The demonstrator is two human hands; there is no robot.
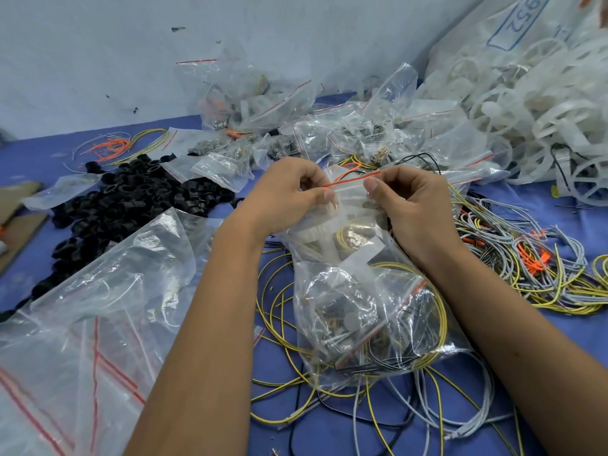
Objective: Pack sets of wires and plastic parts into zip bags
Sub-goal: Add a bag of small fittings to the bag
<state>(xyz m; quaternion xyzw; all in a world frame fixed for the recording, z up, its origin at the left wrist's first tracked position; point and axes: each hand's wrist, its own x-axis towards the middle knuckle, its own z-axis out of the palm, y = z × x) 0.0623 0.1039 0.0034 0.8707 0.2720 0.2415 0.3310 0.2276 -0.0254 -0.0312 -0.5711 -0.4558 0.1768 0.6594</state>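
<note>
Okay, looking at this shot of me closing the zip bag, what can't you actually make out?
Head view only:
- Whether the zip bag seal is fully shut: left hand and right hand cover its ends.
- Small parts inside the inner bag: glare, too small.
- Sack label: cut off by the top edge.

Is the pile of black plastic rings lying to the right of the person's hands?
No, the pile of black plastic rings lies on the blue table to the left of the left hand and right hand.
</note>
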